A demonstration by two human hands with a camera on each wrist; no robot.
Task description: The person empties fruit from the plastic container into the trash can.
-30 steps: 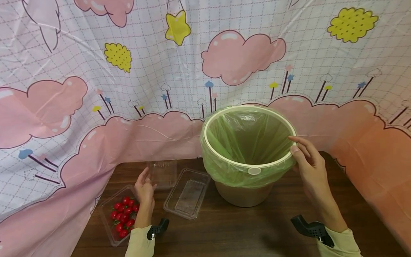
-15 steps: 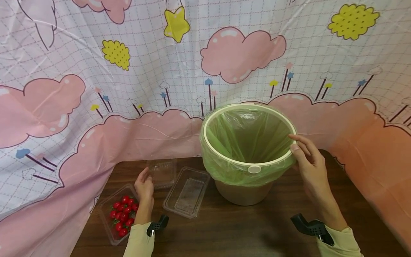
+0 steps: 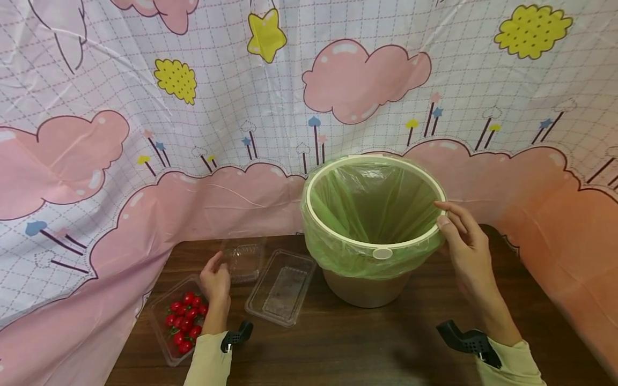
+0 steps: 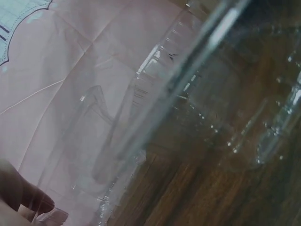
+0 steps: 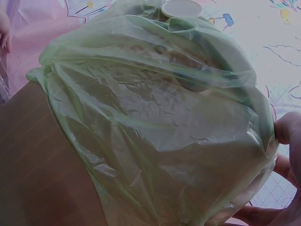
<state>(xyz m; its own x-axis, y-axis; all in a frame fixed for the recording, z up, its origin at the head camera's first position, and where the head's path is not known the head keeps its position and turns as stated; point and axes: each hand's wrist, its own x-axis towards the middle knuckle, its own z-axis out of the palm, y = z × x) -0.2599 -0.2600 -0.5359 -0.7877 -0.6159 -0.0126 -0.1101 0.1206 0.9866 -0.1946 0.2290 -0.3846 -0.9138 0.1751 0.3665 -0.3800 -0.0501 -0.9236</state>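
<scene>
In the head view my left hand [image 3: 215, 279] pinches the left edge of a clear plastic box [image 3: 245, 261] at the back of the table; the left wrist view shows fingers [image 4: 35, 200] at its see-through edge. My right hand [image 3: 467, 249] grips the right side of the bin's pale rim, thumb outside and fingers over the top. That trash bin [image 3: 369, 292] stands upright, lined with a green bag [image 3: 357, 260] folded over the rim. The right wrist view has the bag [image 5: 160, 127] covering the bin's side. No contents show inside the bin.
A clear tray [image 3: 282, 289] lies between the left hand and the bin. Left of my left forearm, another clear box [image 3: 161, 321] holds several red cherry tomatoes [image 3: 185, 324]. A patterned cloth [image 3: 232, 206] hangs behind the dark wooden table [image 3: 338, 348].
</scene>
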